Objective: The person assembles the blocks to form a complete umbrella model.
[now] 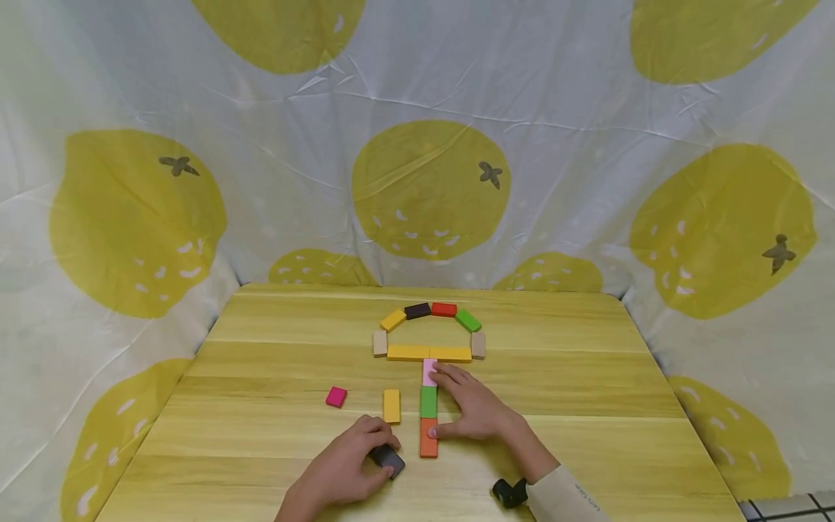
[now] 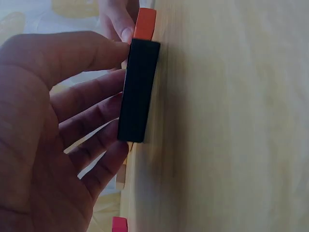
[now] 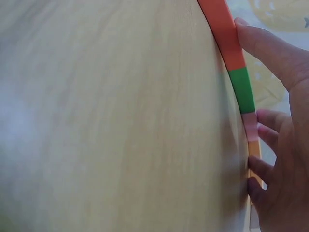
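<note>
My left hand (image 1: 354, 459) holds a black block (image 2: 139, 92) between thumb and fingers, low over the table or on it; which one, I cannot tell. My right hand (image 1: 479, 406) is spread along a straight column of blocks, its thumb touching the orange block (image 1: 428, 438) and its fingertips on the pink block (image 1: 429, 372). Between those two lies a green block (image 1: 428, 402). At the column's top, two yellow blocks (image 1: 408, 352) form a crossbar. Just beyond my left hand lies a loose yellow block (image 1: 391, 406).
Above the crossbar curves an arch with a red block (image 1: 444, 309), a dark block (image 1: 417, 311) and a light wooden block (image 1: 478, 346) among its pieces. A magenta block (image 1: 336, 396) sits to the left on the wooden table (image 1: 587, 406). Lemon-print cloth (image 1: 561, 196) hangs around the table.
</note>
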Demonstrator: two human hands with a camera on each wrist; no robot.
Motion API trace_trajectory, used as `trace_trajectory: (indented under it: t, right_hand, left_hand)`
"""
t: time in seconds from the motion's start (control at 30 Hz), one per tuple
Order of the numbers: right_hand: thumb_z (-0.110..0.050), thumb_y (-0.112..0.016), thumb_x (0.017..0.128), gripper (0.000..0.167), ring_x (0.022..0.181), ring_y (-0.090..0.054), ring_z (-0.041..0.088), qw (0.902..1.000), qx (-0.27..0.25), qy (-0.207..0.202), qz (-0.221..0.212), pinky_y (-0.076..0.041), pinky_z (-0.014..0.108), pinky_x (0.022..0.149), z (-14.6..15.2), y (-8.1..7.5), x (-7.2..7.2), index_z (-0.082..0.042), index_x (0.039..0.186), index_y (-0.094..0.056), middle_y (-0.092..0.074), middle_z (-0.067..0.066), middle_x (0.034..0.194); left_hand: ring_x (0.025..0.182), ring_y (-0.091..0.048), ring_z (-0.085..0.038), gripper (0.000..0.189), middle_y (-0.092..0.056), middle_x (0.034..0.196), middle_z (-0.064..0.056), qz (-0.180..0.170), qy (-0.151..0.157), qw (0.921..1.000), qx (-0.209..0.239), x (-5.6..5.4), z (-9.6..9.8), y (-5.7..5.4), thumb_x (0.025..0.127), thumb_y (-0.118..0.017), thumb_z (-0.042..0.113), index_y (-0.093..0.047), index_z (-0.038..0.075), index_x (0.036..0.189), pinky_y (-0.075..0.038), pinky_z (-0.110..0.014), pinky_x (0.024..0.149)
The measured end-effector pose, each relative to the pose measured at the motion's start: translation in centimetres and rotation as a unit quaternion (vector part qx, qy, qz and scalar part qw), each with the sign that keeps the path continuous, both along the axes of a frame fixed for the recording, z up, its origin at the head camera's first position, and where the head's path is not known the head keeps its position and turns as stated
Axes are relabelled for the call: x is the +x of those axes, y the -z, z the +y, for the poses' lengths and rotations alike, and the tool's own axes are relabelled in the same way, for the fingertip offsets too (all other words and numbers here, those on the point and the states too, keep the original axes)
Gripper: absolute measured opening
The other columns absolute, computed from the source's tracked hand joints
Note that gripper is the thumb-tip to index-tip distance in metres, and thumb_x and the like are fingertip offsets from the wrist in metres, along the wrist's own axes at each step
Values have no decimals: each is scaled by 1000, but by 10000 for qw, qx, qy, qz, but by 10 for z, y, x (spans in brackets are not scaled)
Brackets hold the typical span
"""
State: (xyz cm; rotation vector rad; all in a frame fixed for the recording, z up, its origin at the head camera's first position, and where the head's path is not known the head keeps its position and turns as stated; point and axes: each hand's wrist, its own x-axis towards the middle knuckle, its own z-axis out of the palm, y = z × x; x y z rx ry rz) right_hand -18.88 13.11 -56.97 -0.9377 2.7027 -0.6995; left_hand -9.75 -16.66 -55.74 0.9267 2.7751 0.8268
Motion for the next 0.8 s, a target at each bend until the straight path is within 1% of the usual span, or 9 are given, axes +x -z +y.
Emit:
trace_trajectory:
  t: [0.07, 0.17, 0.37, 0.47, 0.6, 0.8]
  right_hand:
    - [-80, -66, 80, 108, 159, -20, 29, 10000, -4, 8, -4, -31, 57, 123, 0, 0, 0, -24, 164, -29, -21, -3, 172]
    - [-80, -66, 80, 108, 159, -20, 29, 10000, 2, 21, -25, -31, 58, 123, 0, 0, 1, -25, 164, -29, -21, -4, 172]
    - [-79, -66, 80, 107, 159, -20, 29, 10000, 18, 28, -55, -30, 58, 123, -1, 0, 2, -24, 164, -29, -19, -4, 173]
    - [-78, -67, 81, 107, 159, -20, 29, 10000, 12, 32, -79, -30, 58, 123, -1, -2, 2, -24, 164, -29, -20, -4, 173]
    - [-78, -67, 81, 107, 159, -20, 29, 9999, 20, 28, -98, -30, 58, 123, -1, -2, 3, -24, 164, -29, -20, -4, 173]
    - [-77, -68, 81, 106, 159, -20, 29, 9999, -52, 21, -89, -30, 59, 123, -2, -2, 4, -24, 164, -29, -20, -3, 173]
  left_hand:
    - [113, -56, -8, 20, -63, 120, 14, -55, 44, 10000, 41, 1, 0, -1, 91, -74, 34, -73, 30, 111, -55, -31, 95]
    - [108, -57, -5, 19, -64, 114, 16, -147, 42, 9999, 22, 1, 0, -2, 91, -75, 38, -74, 30, 109, -55, -30, 92]
    - [89, -58, 3, 22, -67, 100, 20, -471, 193, 9987, 28, -4, 2, -4, 93, -74, 44, -74, 27, 107, -55, -26, 82]
    - [85, -58, 6, 23, -67, 98, 22, -589, 254, 9979, 36, -7, 4, -5, 95, -72, 43, -75, 25, 110, -55, -25, 81]
    - [81, -57, 7, 25, -66, 96, 21, -716, 341, 9968, 31, -9, 6, -7, 97, -71, 39, -77, 21, 114, -53, -21, 77]
    - [71, -54, 4, 26, -65, 90, 20, -978, 505, 9938, 125, -12, 11, -8, 98, -71, 34, -78, 17, 116, -48, -15, 65]
